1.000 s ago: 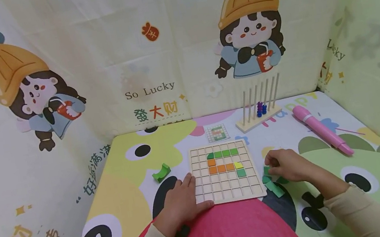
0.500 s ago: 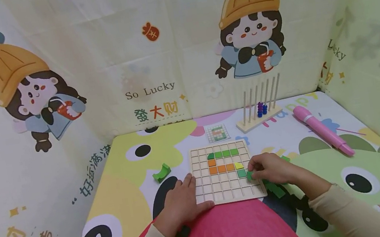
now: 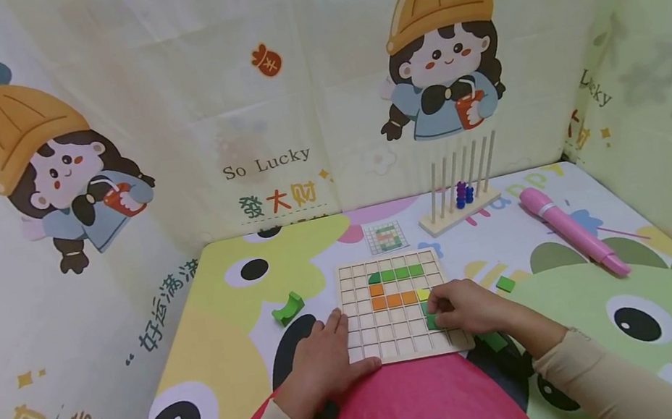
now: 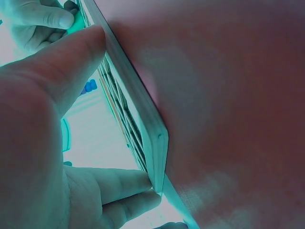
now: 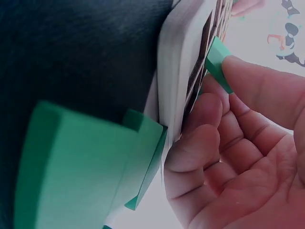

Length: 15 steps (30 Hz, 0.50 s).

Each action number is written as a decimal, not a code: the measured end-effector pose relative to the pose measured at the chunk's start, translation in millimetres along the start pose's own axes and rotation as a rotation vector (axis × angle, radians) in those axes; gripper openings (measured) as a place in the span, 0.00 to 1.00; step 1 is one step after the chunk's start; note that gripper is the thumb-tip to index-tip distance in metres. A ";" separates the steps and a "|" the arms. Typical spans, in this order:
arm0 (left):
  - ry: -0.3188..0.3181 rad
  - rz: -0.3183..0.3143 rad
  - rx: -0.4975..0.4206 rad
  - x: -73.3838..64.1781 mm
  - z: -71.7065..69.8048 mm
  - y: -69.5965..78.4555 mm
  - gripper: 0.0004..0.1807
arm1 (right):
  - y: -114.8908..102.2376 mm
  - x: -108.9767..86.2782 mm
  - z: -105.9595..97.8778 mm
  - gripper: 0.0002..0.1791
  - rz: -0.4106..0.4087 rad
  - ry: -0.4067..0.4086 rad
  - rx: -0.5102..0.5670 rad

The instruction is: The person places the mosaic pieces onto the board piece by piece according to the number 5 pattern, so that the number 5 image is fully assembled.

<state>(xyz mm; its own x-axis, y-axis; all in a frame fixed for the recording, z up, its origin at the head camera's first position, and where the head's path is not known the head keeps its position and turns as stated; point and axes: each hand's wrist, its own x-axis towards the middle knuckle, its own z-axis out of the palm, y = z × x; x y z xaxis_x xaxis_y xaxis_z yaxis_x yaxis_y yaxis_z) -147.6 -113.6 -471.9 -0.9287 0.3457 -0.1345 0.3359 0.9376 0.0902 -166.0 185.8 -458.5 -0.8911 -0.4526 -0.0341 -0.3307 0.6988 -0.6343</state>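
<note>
A wooden grid board (image 3: 397, 348) lies on the table, with green, orange and yellow tiles set in some of its squares. My left hand (image 3: 321, 366) rests at its near left corner. The fingers lie straight against the left side, and the thumb (image 4: 71, 62) touches the front edge. Over the right part of the board, my right hand (image 3: 473, 306) pinches a green tile (image 5: 218, 64) between thumb and fingers. In the right wrist view this tile is tilted against the grid. Loose green blocks (image 5: 76, 167) lie just right of the board, partly hidden by the right arm in the head view.
A green arch block (image 3: 288, 309) lies left of the board, and a small green square (image 3: 505, 284) to its right. Behind stand a printed pattern card (image 3: 385, 237) and a peg stand (image 3: 437, 224) with blue and purple beads. A pink microphone-shaped stick (image 3: 574, 234) lies far right.
My right hand has moved left from the loose green blocks onto the board, carrying a green tile down to the square below the other green one. The left hand has stayed put.
</note>
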 end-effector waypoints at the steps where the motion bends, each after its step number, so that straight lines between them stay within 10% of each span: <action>1: 0.001 -0.002 -0.002 -0.2 0.0 0.1 0.60 | -0.5 0.2 0.3 0.04 -0.005 0.002 -0.008; 15: -0.004 -0.001 -0.015 -0.5 -1.6 0.4 0.59 | -9.0 -0.1 10.9 0.07 0.021 0.044 -0.157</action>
<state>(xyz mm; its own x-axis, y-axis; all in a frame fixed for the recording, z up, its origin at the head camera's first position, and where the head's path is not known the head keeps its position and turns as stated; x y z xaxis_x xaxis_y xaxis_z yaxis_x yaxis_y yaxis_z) -147.2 -113.5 -470.3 -0.9284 0.3448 -0.1385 0.3325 0.9373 0.1048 -159.5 173.5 -461.2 -0.9098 -0.4150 -0.0102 -0.3534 0.7872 -0.5054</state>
